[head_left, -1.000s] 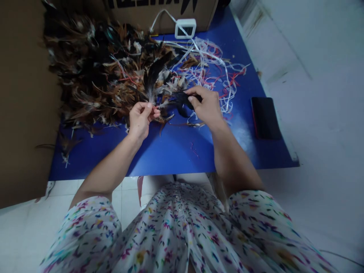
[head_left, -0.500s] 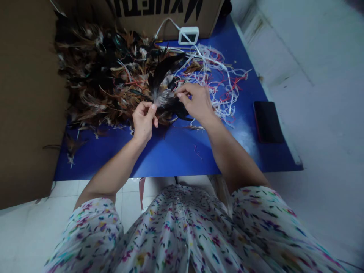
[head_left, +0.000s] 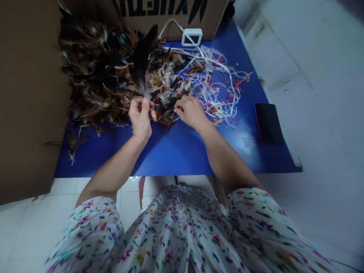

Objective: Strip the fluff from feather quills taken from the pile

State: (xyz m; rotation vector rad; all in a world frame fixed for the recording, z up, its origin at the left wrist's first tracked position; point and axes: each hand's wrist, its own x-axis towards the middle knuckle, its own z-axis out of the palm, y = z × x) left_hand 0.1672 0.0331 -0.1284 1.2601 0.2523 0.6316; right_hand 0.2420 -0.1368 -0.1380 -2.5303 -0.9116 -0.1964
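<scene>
Long black feathers (head_left: 140, 57) with a pale fluffy base stand up from my left hand (head_left: 141, 113), whose thumb and forefinger pinch them at the quill end. My right hand (head_left: 189, 110) is a little to the right, its fingertips closed together at the near edge of the feather pile (head_left: 99, 83). What those fingertips hold, if anything, is hidden among dark feathers. The pile mixes brown, black and whitish feathers.
White and red strips (head_left: 224, 87) lie tangled right of the pile. Behind them stands a small white display device (head_left: 192, 37), before a printed cardboard box (head_left: 170, 22). A phone (head_left: 269, 123) lies at the right of the blue table (head_left: 170, 155); a cardboard panel (head_left: 28, 94) borders the left.
The black feathers in my left hand have swung upright and leftward. My right hand has dropped lower and slightly left, away from them.
</scene>
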